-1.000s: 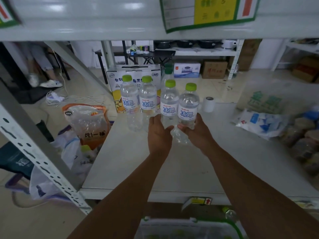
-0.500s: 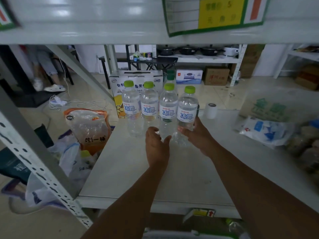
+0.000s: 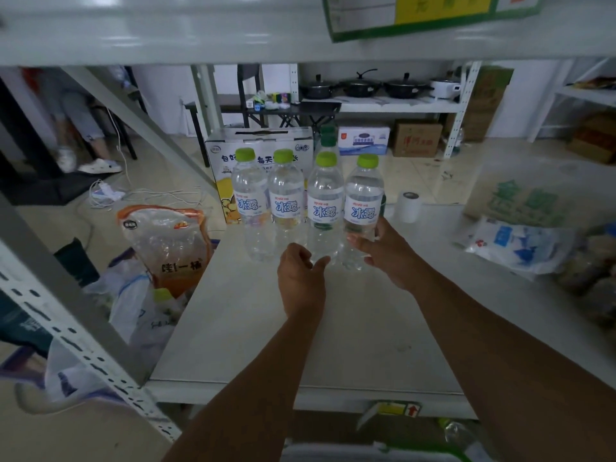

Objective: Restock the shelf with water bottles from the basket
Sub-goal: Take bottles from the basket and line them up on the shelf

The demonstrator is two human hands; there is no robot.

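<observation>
Four clear water bottles with lime-green caps and blue-lettered labels stand in a row on the white shelf board point(image 3: 300, 345). My right hand point(image 3: 383, 251) grips the lower part of the rightmost bottle point(image 3: 363, 201), thumb in front and fingers behind. My left hand point(image 3: 300, 275) hovers just in front of the base of the third bottle point(image 3: 325, 208), fingers loosely curled and holding nothing. The two left bottles point(image 3: 250, 201) point(image 3: 286, 201) stand untouched. A green-rimmed basket point(image 3: 456, 456) with a bottle point(image 3: 461, 433) in it shows at the bottom edge.
Behind the row stand a white printed carton point(image 3: 260, 145) and a darker-capped bottle point(image 3: 328, 135). A white roll point(image 3: 408, 206) and plastic bags point(image 3: 520, 245) lie to the right. An orange bag point(image 3: 166, 241) and a perforated upright point(image 3: 66, 311) are on the left.
Both bottles were pushed back into line with the two on the left and set down. My left hand has let go of the third bottle and drawn back slightly.
</observation>
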